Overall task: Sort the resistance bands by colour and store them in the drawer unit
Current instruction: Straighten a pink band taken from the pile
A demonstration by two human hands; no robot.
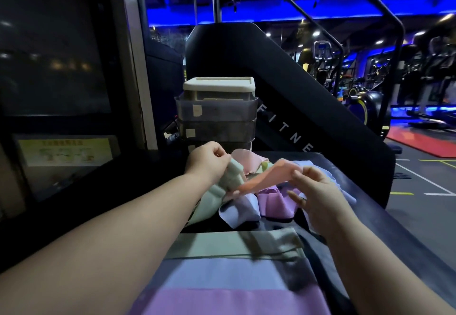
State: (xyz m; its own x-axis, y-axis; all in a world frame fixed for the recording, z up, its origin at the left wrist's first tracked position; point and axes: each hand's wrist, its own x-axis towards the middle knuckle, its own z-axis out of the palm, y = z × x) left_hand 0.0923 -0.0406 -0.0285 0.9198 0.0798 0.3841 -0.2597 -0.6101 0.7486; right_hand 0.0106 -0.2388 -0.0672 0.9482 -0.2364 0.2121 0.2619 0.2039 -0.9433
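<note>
A: Item, peach band (261, 178): location?
B: Raised over the loose heap (271, 201), mid-worktop (333, 164). The right hand (318, 191) pinched its right end; the left hand (209, 164) was curled round a bunched green band (229, 178).
A: Handling?
B: Judged light, limp and stretchy, likely to snag in the tangle. Best pinched at one end and drawn clear.
A: Surroundings?
B: Flat sorted bands (234, 243) lay near; drawer unit (217, 117) stood far.

Left hand (209, 164) pinching, right hand (318, 191) pinching
</note>
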